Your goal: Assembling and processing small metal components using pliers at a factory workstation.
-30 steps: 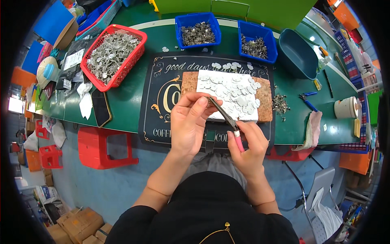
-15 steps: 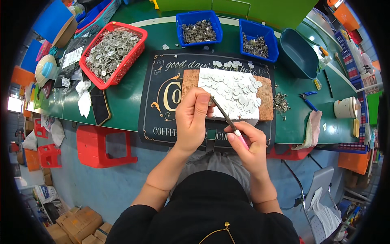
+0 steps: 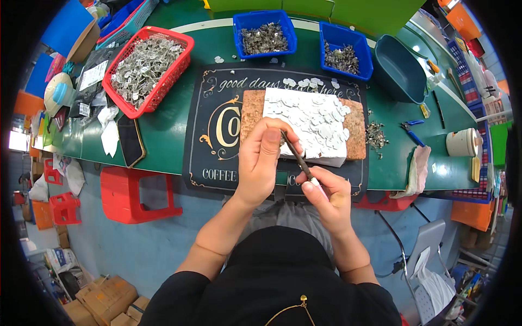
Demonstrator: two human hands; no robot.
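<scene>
since one second ago the left hand [image 3: 261, 157] has curled its fingers in tighter, and the pliers [image 3: 298, 157] have rolled so that a narrower edge shows. the right hand [image 3: 329, 198] has its fingers wrapped around the handle of the pliers, their dark tip pointing up and toward the left hand. the left fingers are pinched on a small piece [image 3: 282, 139] right at that tip; it is mostly hidden, so its shape is unclear. pliers and small piece are both held above the near edge of the white block [image 3: 327, 162].

many flat white pieces [image 3: 321, 133] lie over the top of the white block, which rests on a brown board [image 3: 356, 130]. under them is a dark mat [image 3: 212, 165] on the green surface [image 3: 163, 146]. right of the block are a small heap of metal bits [image 3: 375, 134] and, further out, a blue-handled tool [image 3: 417, 140]. beyond the block stand two blue trays [image 3: 265, 54] with metal bits in them. left of the block, well apart, are a full red basket [image 3: 163, 92] and a phone [image 3: 131, 142].
</scene>
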